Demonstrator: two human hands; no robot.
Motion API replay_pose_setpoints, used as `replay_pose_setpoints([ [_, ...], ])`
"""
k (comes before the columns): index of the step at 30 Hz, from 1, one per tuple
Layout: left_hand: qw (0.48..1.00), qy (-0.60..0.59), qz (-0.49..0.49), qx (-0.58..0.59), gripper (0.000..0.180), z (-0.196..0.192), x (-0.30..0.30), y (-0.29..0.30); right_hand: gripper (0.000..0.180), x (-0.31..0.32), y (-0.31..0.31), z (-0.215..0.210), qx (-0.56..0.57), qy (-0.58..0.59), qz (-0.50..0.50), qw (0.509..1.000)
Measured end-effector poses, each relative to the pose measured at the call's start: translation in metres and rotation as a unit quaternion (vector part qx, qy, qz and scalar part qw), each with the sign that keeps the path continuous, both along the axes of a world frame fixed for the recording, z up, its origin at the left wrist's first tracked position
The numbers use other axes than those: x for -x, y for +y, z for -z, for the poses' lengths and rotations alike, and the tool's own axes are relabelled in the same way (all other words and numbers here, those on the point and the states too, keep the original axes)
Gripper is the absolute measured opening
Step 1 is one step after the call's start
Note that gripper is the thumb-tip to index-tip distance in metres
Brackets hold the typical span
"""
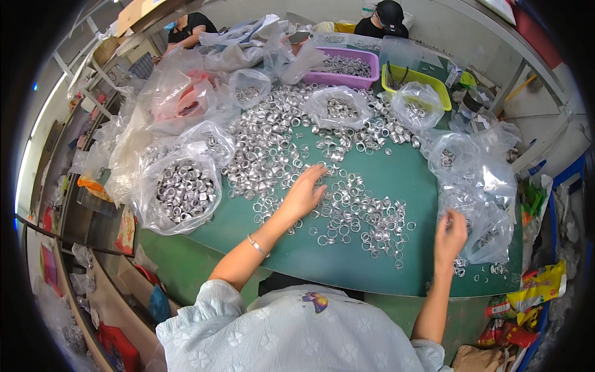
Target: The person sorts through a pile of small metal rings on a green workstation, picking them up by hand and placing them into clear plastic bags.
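Observation:
Silver metal rings [347, 214] lie scattered in a loose patch on the green table. My left hand [304, 193] reaches to the far side of this patch, its thumb apart from its outstretched fingers, the fingertips touching rings beside a larger heap of rings [263, 139]. On the right, my right hand [451, 239] is over the near end of some clear plastic bags with rings inside [486, 211]. Its fingers are curled together, and what they hold, if anything, is too small to make out. A few loose rings [458, 266] lie just below that hand.
A full clear bag of rings [186, 191] stands open at the left. Further back are a purple basin [375, 65], a yellow-green tray [437, 87] and more open bags [339, 106]. Two people [381, 22] sit across the green table [406, 170]. Packets lie at the lower right.

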State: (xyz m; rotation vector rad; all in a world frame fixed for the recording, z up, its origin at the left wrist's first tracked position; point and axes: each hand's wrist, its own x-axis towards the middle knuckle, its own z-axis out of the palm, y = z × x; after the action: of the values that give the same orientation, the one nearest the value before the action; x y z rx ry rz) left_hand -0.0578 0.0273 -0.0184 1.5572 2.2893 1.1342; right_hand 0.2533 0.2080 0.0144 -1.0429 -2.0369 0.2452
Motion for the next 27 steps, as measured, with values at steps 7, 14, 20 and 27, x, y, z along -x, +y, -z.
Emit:
replay_pose_setpoints([
  [7, 0.983, 0.125, -0.04, 0.13, 0.042, 0.013, -0.023, 0.066, 0.018, -0.049, 0.03, 0.024, 0.082, -0.182, 0.203, 0.959],
  [14, 0.983, 0.166, 0.049, 0.052, 0.037, 0.02, -0.039, 0.027, 0.033, -0.04, -0.018, -0.008, 0.01, -0.182, 0.066, 0.981],
  [20, 0.995, 0.07, 0.05, 0.056, 0.023, 0.004, -0.047, -0.005, 0.029, 0.016, -0.034, -0.015, 0.094, -0.113, -0.219, 0.965],
  [27, 0.957, 0.224, -0.163, 0.08, 0.031, 0.036, -0.017, 0.021, 0.022, 0.167, -0.008, 0.035, 0.096, -0.065, -0.367, 0.923],
])
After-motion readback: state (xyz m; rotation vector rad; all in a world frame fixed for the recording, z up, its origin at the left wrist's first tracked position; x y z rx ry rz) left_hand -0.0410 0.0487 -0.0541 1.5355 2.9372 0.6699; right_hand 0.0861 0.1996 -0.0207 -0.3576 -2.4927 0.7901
